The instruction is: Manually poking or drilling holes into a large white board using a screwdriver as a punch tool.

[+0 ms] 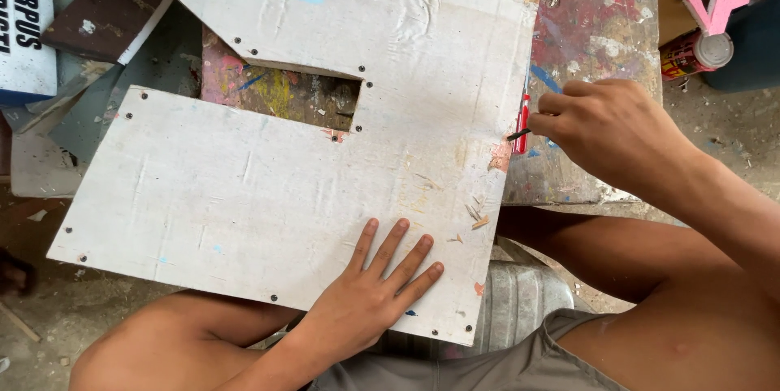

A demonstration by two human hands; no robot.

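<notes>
Soft, even daylight; faint shadows beneath the board (268,171); sharp focus throughout, no glare, slight blur toward the corners.

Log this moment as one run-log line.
left hand: flat on board | right hand: holds red tool at board's right edge | bench: paint-stained
</notes>
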